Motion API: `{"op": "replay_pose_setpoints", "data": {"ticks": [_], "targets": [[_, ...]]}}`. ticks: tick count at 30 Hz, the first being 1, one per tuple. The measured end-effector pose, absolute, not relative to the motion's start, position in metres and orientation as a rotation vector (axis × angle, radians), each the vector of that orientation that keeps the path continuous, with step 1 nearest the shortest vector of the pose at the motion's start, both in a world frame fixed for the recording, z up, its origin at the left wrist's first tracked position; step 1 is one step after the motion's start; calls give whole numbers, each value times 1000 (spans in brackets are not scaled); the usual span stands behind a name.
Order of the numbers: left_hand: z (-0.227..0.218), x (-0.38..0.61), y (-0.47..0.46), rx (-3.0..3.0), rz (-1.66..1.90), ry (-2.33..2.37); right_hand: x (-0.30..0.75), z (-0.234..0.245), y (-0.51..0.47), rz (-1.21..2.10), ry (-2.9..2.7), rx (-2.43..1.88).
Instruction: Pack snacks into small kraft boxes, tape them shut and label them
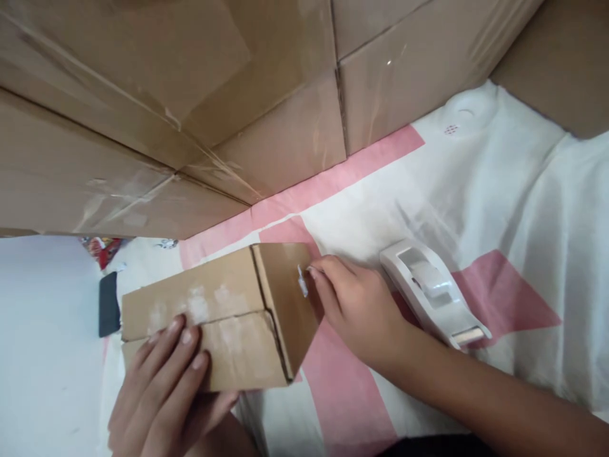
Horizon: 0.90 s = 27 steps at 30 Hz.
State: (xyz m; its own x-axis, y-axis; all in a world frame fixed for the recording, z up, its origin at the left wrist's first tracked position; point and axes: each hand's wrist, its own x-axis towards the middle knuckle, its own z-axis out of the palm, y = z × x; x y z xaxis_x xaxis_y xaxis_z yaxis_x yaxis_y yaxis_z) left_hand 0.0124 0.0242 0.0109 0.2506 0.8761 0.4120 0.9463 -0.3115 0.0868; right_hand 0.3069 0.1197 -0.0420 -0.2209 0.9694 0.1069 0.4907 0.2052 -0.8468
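A small brown cardboard box (233, 317) lies tilted in front of me, with whitish torn patches along its top seam. My left hand (166, 387) grips its near left part, fingers across the top and thumb underneath. At the box's right end, my right hand (352, 298) is closed in a pinch beside a small pale scrap (302, 281) stuck on that face. What the pinched fingertips hold is too small to make out. Just right of this hand sits a white tape dispenser (431, 289).
Large taped cardboard boxes (276, 152) form a wall behind the small box. The white and pink cloth (342, 393) spreads beneath everything. A dark phone-like object (109, 304) and a red wrapper (102, 251) lie at left. A white round object (469, 114) rests at the back right.
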Motion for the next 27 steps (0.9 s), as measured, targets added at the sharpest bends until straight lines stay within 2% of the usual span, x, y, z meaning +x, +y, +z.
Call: {"op": "replay_pose_setpoints", "data": {"ticks": [4, 8, 17, 21, 27], "targets": [[18, 13, 10, -2446, -413, -1585, 310, -36, 119, 1069, -1711, -1339], [18, 24, 7, -2426, -478, -1620, 310, -35, 120, 1250, -1522, -1275], [15, 24, 11, -2437, -506, -1550, 301, -36, 128, 1890, -607, -1019], [11, 23, 20, -2437, -562, -1398, 299, -36, 129, 1970, -518, -914], [5, 30, 32, -2371, -621, -1291, 300, -35, 128, 1906, -519, -978]]}}
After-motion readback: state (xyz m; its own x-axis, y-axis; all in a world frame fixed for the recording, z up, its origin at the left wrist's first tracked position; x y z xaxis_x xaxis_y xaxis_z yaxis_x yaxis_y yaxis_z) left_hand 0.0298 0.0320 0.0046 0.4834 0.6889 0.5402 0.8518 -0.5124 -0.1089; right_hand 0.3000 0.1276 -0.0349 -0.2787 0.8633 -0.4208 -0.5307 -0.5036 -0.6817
